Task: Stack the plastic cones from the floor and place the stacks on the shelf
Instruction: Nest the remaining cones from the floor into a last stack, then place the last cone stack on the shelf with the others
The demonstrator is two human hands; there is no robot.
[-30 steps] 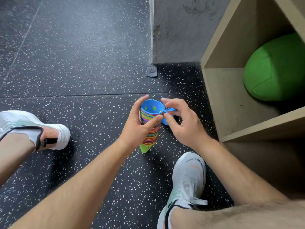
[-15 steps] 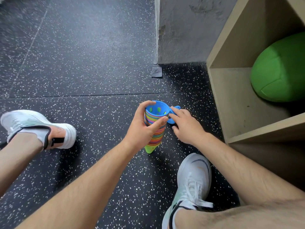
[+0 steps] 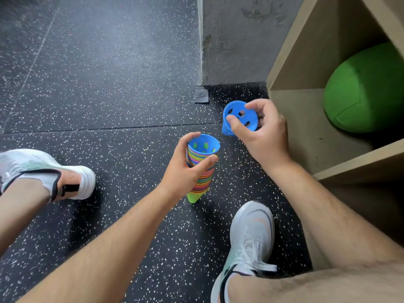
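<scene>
now, in the head view, the right hand point(image 3: 262, 132) has lifted a blue cone point(image 3: 239, 118) clear of the stack point(image 3: 203, 182) and pinches its rim just beside the shelf point(image 3: 301, 119). the left hand point(image 3: 188, 169) grips the stack, seemingly tip-down on the floor point(image 3: 109, 95). likely it needs reseating before shelving.

One stack of cones point(image 3: 202, 182), perhaps dozens, too tightly nested to count. One loose blue cone point(image 3: 240, 119). Two hands: left hand point(image 3: 183, 171), right hand point(image 3: 266, 136). Two shoes point(image 3: 43, 171) point(image 3: 251, 235). One green ball point(image 3: 367, 90). One shelf point(image 3: 303, 127).
</scene>
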